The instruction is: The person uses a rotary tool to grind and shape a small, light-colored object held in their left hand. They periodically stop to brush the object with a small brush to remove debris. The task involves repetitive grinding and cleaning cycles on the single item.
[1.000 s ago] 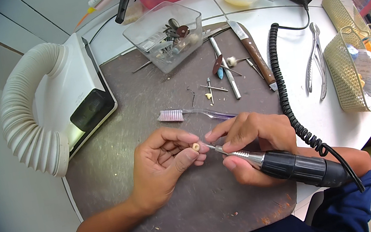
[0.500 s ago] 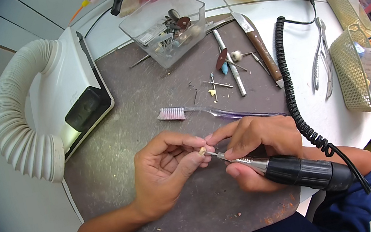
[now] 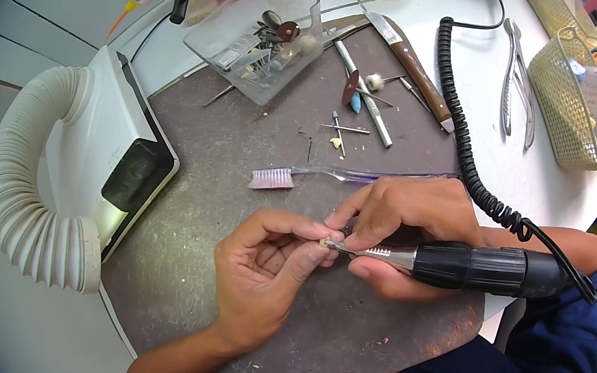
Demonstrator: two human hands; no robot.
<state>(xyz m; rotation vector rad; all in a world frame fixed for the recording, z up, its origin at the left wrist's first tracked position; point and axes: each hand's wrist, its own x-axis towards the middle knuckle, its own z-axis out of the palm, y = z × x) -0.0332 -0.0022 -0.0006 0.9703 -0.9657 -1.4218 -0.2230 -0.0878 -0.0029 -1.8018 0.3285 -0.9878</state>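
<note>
My left hand [image 3: 270, 271] pinches a small cream tooth-like piece [image 3: 324, 243] between thumb and fingertips. Wrapped in my right hand [image 3: 408, 219] is a rotary handpiece [image 3: 469, 268] with a silver nose and black body. Its thin bur [image 3: 338, 246] points left and meets the small piece, or nearly so; the exact contact is too small to tell. Fingertips of both hands touch just above it. Beyond the hands lies a clear purple toothbrush [image 3: 344, 173] with pale pink bristles.
A white suction unit with a ribbed hose [image 3: 35, 185] stands at left. Ahead are a clear bin [image 3: 260, 81] of tools, loose burs, and a wooden-handled knife [image 3: 419, 77]. A coiled black cord [image 3: 458, 118] runs down to the handpiece. Pliers [image 3: 514, 84] and wicker baskets [image 3: 568, 107] stand right.
My right hand and the handpiece have shifted slightly left and up, bringing the nose nearer the small piece. My left hand stays nearly in place, still pinching it.
</note>
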